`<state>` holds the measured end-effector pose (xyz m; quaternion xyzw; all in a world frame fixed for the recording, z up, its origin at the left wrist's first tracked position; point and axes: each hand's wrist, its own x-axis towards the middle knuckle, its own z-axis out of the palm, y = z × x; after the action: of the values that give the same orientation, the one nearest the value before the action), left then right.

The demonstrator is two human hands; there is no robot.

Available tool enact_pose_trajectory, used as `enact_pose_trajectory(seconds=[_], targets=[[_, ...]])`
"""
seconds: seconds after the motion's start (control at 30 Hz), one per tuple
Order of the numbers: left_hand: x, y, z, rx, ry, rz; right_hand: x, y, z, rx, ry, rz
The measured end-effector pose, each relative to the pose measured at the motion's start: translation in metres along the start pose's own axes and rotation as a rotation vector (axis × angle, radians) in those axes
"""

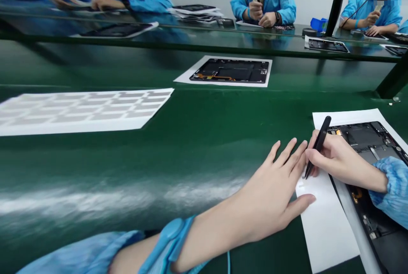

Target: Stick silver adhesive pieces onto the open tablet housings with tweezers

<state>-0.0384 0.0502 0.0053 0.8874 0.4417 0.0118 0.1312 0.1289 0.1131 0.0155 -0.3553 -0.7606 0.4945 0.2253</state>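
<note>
Green table [204, 151] fills most of this place, and people in blue jackets [285, 0] are on the far side. Near the right edge lies a big black tablet [365, 214] with its insides showing, on white paper [353, 117]. Off to the left is a white sheet [79, 110] with gray shapes. One white strip [328, 223] lies just left of the tablet. The left hand [270, 193] is spread wide, its thumb over the strip. The right hand [339, 155] pinches thin black tweezers [318, 147], tips pointing down at the strip.
</note>
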Motion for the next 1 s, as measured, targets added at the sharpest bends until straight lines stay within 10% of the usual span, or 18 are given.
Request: enact_pose_trajectory(seconds=[0.63,0.87,1.0], targets=[[0.002,0.003,0.005,-0.001,0.063,-0.002,-0.010,-0.010,-0.012,0.201,-0.001,-0.021],[0.004,-0.002,0.001,0.022,0.152,0.066,-0.094,-0.014,-0.034,0.093,0.207,-0.004],[0.007,0.028,-0.008,-0.061,0.521,0.373,-0.152,-0.003,-0.026,0.042,0.419,0.021]])
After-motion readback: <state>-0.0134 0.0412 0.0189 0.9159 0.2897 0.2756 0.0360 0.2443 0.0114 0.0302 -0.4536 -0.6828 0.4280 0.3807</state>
